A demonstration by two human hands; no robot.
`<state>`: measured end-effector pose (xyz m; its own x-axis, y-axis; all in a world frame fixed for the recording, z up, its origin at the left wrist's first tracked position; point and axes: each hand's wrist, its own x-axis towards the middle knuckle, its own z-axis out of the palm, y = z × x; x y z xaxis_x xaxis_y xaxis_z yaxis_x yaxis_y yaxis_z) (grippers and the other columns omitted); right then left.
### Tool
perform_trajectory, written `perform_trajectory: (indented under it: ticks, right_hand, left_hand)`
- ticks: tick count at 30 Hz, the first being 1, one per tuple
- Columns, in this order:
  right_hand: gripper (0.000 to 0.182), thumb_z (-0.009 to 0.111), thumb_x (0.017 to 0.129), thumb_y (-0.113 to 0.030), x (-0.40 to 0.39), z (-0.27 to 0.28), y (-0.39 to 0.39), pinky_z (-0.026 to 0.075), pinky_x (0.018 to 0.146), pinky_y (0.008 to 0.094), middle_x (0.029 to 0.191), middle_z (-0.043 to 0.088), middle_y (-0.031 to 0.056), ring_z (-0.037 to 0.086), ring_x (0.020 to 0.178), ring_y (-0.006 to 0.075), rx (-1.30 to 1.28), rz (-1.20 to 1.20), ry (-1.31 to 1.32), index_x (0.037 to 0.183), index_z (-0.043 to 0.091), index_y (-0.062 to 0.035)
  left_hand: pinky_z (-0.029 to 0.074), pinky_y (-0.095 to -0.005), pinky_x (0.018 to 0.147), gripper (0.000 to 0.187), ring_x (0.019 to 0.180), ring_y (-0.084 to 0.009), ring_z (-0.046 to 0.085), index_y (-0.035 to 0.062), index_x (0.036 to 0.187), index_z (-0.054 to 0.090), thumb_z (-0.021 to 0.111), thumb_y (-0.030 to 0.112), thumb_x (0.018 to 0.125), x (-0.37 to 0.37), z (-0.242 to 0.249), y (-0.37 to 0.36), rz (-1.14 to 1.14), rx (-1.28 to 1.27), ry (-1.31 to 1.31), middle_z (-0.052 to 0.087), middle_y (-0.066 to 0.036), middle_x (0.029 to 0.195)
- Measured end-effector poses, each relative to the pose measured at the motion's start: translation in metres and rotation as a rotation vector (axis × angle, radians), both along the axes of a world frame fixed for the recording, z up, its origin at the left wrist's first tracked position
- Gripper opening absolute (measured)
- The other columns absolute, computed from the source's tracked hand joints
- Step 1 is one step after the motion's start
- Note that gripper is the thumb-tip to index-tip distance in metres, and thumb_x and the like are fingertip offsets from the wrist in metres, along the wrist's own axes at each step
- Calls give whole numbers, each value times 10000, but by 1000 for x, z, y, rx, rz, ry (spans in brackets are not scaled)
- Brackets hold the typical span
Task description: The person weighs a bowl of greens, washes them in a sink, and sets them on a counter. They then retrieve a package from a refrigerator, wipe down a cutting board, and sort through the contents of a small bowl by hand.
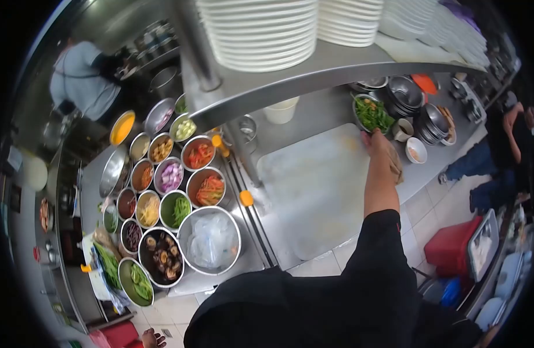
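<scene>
My right hand (374,140) reaches far across the counter and grips the near rim of a metal bowl of leafy greens (372,113). Some of its fingers are hidden. A brown cloth (397,168) shows beside that wrist. Just left of this bowl lies a large white cutting board (316,185). Low at the left edge of my body, my left hand (153,339) hangs with fingers apart, holding nothing. Nearest to it are a red object (117,335) and, higher up, a metal container of cut green vegetables (136,282).
Several metal containers hold mushrooms (161,256), red onion (169,176) and tomatoes (198,155). Stacked white plates (261,35) fill an overhead shelf (336,75). Dark bowls (405,93) and a small white bowl (416,151) stand right. A co-worker (84,78) works at upper left.
</scene>
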<state>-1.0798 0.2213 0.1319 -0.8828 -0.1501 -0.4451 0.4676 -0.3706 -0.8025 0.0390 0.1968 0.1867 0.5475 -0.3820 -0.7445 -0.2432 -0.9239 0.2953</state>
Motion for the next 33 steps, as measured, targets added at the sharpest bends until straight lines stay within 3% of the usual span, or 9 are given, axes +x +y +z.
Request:
perform_trajectory:
  ticks: [1, 5, 9, 10, 13, 17, 27, 30, 33]
  right_hand:
    - [307, 566, 966, -165, -1, -1, 1, 605, 681, 385, 1098, 596, 140, 668, 786, 287, 41, 22, 20, 1227, 468, -36]
    - [328, 556, 972, -178, 27, 30, 17, 606, 651, 367, 1058, 612, 131, 667, 732, 259, 187, 114, 144, 1230, 473, 8]
    - [351, 571, 958, -240, 57, 61, 67, 589, 636, 332, 985, 640, 120, 632, 724, 185, 222, 362, 381, 1157, 559, 49]
    - [272, 540, 956, -206, 70, 77, 76, 572, 719, 337, 1018, 642, 64, 637, 873, 178, 327, 433, 417, 1150, 569, -17]
    - [160, 571, 912, -112, 120, 126, 92, 544, 772, 323, 992, 642, 30, 631, 903, 167, 247, 659, 370, 1051, 613, -45]
    - [313, 533, 836, -52, 173, 162, 68, 477, 732, 236, 972, 669, 20, 602, 818, 103, 368, 1072, 495, 1126, 620, 25]
    - [234, 537, 844, -45, 499, 231, -154, 426, 734, 209, 934, 639, -10, 551, 832, 74, 219, 1562, 602, 1041, 649, 15]
    - [257, 536, 907, -85, 627, 218, -239, 494, 792, 273, 1037, 655, 38, 614, 892, 128, 44, 1582, 402, 1135, 612, 7]
    - [271, 522, 935, -112, 731, 189, -328, 539, 865, 365, 1132, 653, 103, 658, 971, 211, -18, 1650, 284, 1177, 575, -4]
  left_hand:
    - [495, -554, 812, 549, 1099, -300, 568, 167, 1420, 375, 507, 451, 969, -10, 1, -4, 9, 34, 59, 496, -122, 1311]
    - [507, -499, 820, 487, 1039, -307, 597, 134, 1351, 426, 523, 425, 973, -28, -4, -8, -89, 45, 21, 550, -136, 1198]
    - [540, -521, 581, 311, 711, -304, 637, 136, 1177, 525, 492, 326, 933, 8, -38, 3, -75, 118, 59, 596, -107, 904]
    - [547, -530, 551, 300, 699, -320, 655, 99, 1156, 533, 486, 305, 942, 15, -53, 7, -110, 91, 42, 603, -119, 874]
    - [553, -521, 562, 245, 700, -310, 674, 55, 1065, 574, 531, 265, 945, 39, -84, 34, -185, 116, 56, 629, -133, 865]
    - [553, -468, 661, 379, 731, -278, 690, 66, 1230, 530, 543, 280, 918, -4, -60, 57, -114, 203, 15, 630, -142, 1029]
    - [564, -509, 698, 300, 784, -287, 702, 95, 1205, 538, 508, 280, 971, 75, -174, 77, -41, 332, 264, 630, -136, 1055]
    - [565, -525, 718, 253, 842, -299, 697, 123, 1203, 538, 450, 225, 988, 123, -222, 77, -176, 311, 427, 614, -129, 1055]
    - [533, -504, 711, 340, 852, -308, 673, 134, 1255, 511, 491, 261, 941, 144, -222, 72, 105, 223, 359, 605, -131, 1050]
